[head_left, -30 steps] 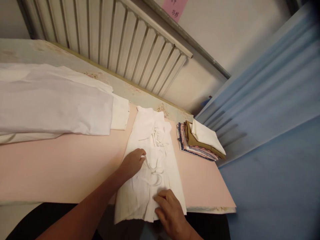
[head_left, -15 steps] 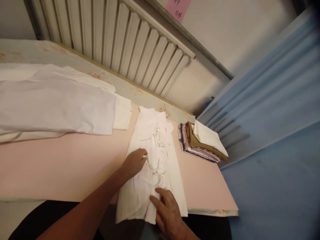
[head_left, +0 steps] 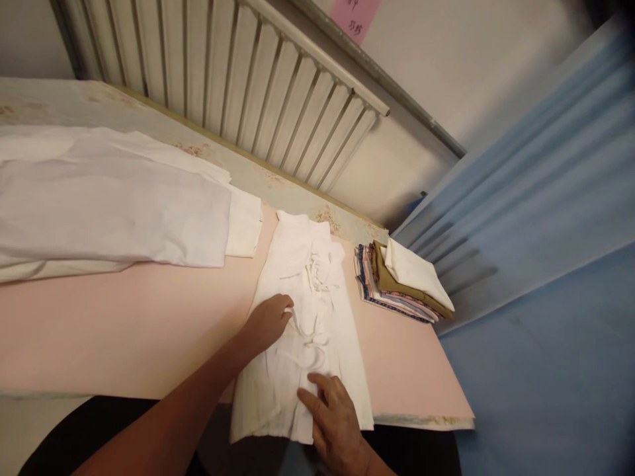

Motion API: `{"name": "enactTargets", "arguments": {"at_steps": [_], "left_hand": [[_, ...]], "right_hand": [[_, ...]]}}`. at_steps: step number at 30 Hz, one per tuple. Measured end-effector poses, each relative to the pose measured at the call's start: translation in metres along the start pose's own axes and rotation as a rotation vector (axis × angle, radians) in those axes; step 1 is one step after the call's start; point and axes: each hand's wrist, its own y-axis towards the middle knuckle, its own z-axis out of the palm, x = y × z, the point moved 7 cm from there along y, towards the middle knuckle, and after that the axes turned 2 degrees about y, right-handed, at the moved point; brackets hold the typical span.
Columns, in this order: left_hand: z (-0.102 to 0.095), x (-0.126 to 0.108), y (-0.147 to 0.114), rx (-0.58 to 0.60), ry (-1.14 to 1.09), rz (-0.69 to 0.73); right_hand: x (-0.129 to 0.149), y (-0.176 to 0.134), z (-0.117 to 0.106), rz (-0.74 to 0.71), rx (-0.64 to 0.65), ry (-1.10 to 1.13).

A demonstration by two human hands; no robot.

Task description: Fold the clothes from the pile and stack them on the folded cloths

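Observation:
A white garment (head_left: pixel 342 330) with gathered, ruffled cloth down its middle lies lengthwise on the pink table top, its near end hanging over the front edge. My left hand (head_left: pixel 270 322) is on its left half, with thumb and fingers curled together at the cloth near the ruffles. What lies inside that pinch is partly hidden, but it appears to be the garment's cloth. Lower down, my right hand (head_left: pixel 337 420) rests over the near part, its thumb and forefinger stretched out and apart on the fabric. The other right fingers are bent and partly hidden.
White and pale grey cloth (head_left: pixel 124 211) is laid out at the left. A stack of folded fabrics (head_left: pixel 404 281) sits at the right of the pink table top (head_left: pixel 188 330). Behind stands a radiator (head_left: pixel 278 92); a blue curtain (head_left: pixel 536 198) hangs at the right.
Both hands stay almost where they were. The cloth's near edge by my right thumb has shifted very slightly to the right, and the view has moved a little.

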Motion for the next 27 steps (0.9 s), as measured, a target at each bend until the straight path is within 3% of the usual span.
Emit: {"name": "enactTargets", "arguments": {"at_steps": [18, 27], "left_hand": [[0.0004, 0.0011, 0.0004, -0.006, -0.006, 0.017], [0.0006, 0.0011, 0.0005, -0.008, -0.001, 0.024]], "right_hand": [[-0.0048, -0.0037, 0.0027, 0.005, -0.038, 0.057], [-0.0069, -0.0018, -0.0012, 0.021, 0.01, 0.144]]}}
